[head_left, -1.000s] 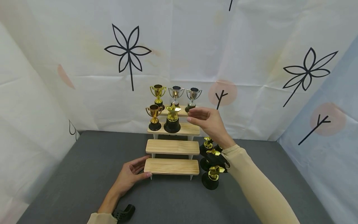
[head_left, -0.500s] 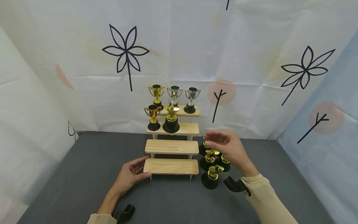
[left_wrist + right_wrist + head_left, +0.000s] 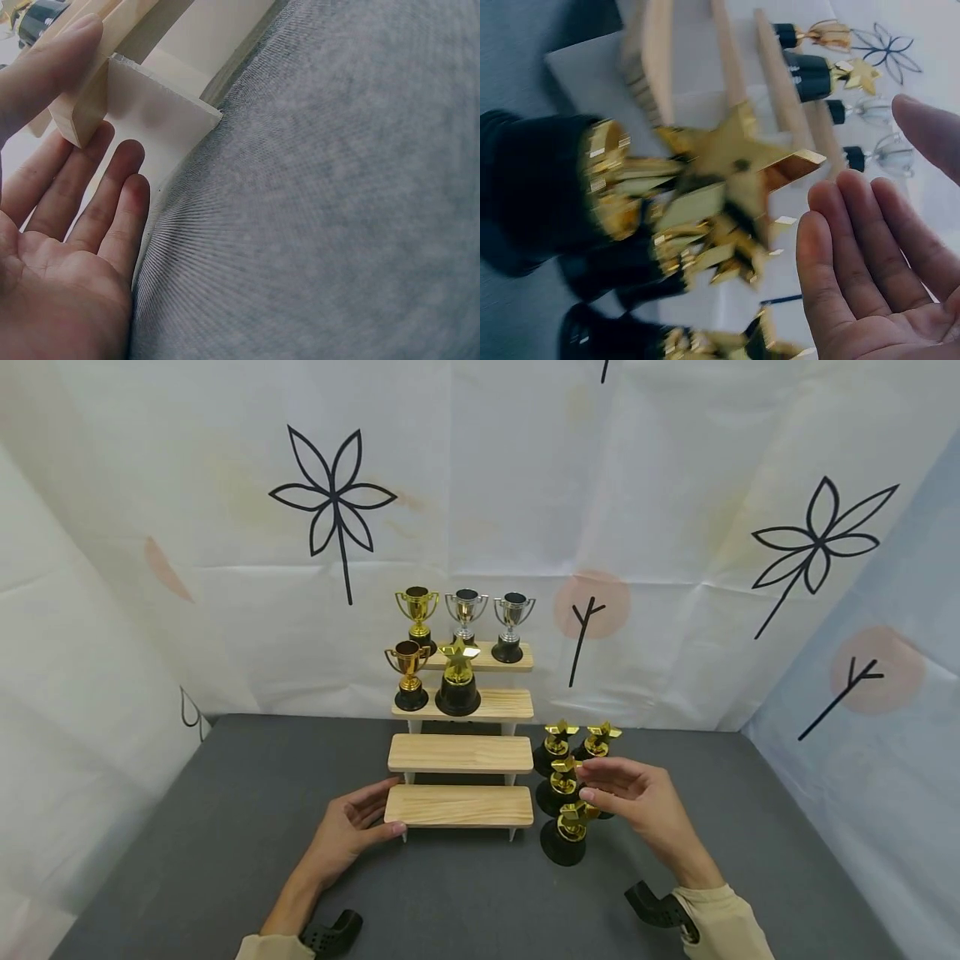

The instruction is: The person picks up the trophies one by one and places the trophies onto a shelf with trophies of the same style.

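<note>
My left hand (image 3: 347,829) grips the left end of the lowest board of a tiered wooden display stand (image 3: 459,807). In the left wrist view, its thumb (image 3: 75,45) lies on one side of the board and the fingertips on the other. My right hand (image 3: 645,800) hovers with loosely bent fingers beside several gold star trophies (image 3: 564,833) on black bases, right of the stand. Nothing is in its grasp; in the right wrist view a star trophy (image 3: 727,169) stands just off the fingertips. The hand partly hides one trophy in the head view.
The top board bears a gold cup (image 3: 417,606) and two silver cups (image 3: 513,610). One board lower stand a bronze-coloured cup (image 3: 408,664) and a larger star trophy (image 3: 457,681). A patterned cloth (image 3: 480,485) hangs behind the grey table (image 3: 247,827).
My right hand has come down from the stand's upper boards, moving right and toward me to the star trophies. My left hand has stayed on the lowest board.
</note>
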